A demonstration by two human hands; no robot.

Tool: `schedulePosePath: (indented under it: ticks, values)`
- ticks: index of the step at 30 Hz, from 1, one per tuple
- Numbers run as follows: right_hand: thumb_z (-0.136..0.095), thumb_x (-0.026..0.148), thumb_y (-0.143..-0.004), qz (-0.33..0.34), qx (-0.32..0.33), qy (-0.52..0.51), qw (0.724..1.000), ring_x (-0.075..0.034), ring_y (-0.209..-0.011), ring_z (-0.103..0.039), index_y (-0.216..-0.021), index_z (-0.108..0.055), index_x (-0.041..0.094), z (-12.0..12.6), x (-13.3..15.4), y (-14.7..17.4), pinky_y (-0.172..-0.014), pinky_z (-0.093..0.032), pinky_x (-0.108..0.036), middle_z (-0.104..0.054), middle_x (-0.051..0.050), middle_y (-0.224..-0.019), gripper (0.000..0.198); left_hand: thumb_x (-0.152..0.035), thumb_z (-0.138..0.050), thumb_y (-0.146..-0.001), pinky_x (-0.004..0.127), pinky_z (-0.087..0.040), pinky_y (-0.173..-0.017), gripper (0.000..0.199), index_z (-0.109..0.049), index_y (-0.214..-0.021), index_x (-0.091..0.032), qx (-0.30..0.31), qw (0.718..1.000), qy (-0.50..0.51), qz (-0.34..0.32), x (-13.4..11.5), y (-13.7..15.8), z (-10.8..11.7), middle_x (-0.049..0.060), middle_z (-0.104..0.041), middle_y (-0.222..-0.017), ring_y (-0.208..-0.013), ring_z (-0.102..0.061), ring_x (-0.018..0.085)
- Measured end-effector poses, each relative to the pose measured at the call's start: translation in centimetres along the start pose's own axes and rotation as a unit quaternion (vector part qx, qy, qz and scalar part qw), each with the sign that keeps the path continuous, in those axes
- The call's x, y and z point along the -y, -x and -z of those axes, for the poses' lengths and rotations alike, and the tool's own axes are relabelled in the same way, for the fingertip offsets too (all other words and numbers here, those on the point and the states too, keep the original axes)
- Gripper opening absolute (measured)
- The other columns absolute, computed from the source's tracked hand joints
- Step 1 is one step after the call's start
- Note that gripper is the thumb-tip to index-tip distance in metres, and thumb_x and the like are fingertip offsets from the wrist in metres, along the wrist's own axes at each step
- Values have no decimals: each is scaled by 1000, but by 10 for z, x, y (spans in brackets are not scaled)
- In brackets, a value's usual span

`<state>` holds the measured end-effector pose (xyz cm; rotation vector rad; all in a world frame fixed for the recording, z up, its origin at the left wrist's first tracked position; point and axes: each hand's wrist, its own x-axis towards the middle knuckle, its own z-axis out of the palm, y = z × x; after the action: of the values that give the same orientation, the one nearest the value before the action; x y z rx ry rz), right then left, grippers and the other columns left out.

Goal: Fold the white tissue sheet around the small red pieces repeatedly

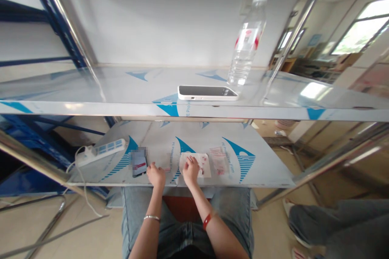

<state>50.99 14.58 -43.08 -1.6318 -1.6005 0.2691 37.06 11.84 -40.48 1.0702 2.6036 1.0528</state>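
Observation:
On the lower shelf, my left hand [156,175] rests beside a smartphone [139,165] with a lit screen. Its fingers are slightly bent and apart, and they appear to hold nothing. My right hand [191,169] is over a white card or sheet [206,162] that carries small reddish pieces. The fingers of this hand bend down together onto the sheet's left part; whatever is between the fingertips is too small to make out. Just right of the sheet lies a clear plastic packet [219,161] with pink-red markings.
A white power strip [106,150] with a plugged-in cable lies at the shelf's left. On the upper shelf [130,89], a white-cased phone [207,93] lies near the front edge and a clear water bottle [247,40] stands behind. Another person's legs [334,222] show at lower right.

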Motion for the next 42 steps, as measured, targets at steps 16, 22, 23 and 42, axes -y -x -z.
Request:
schedulePosePath:
  ticks: [16,22,23,42]
  values:
    - [-56,30,-76,-70,-65,107,990,-27,-104,-53,-103,-67,15,49,-108,-25,-90,-34,-37,-62,-14,-111,33,-16,-48,-80,36,-41,-93,30,-62,-107,-14,60,994,73,-63,-37,19,3,14,-59,-108,-109,-53,27]
    - [-48,31,-82,-76,-125,76,986,-28,-103,-53,-103,-66,11,54,-110,-28,-90,-36,-40,-61,-19,-109,34,-14,-48,-79,33,-44,-89,28,-63,-102,-14,66,989,102,-90,-41,23,-2,13,-61,-105,-101,-57,24]
    - [-49,33,-82,-88,-147,91,981,-30,-109,-49,-105,-65,11,56,-108,-27,-91,-35,-42,-58,-21,-114,36,-14,-48,-79,33,-45,-88,27,-64,-101,-14,66,988,107,-91,-41,23,-3,13,-61,-104,-99,-58,23]
    - [-41,24,-79,-162,-283,6,945,-29,-96,-58,-99,-69,12,75,-82,-40,-86,-37,-41,-66,-16,-103,37,-16,-51,-77,29,-47,-79,22,-66,-93,-15,141,963,201,-109,-41,22,-15,9,-68,-98,-85,-64,19]
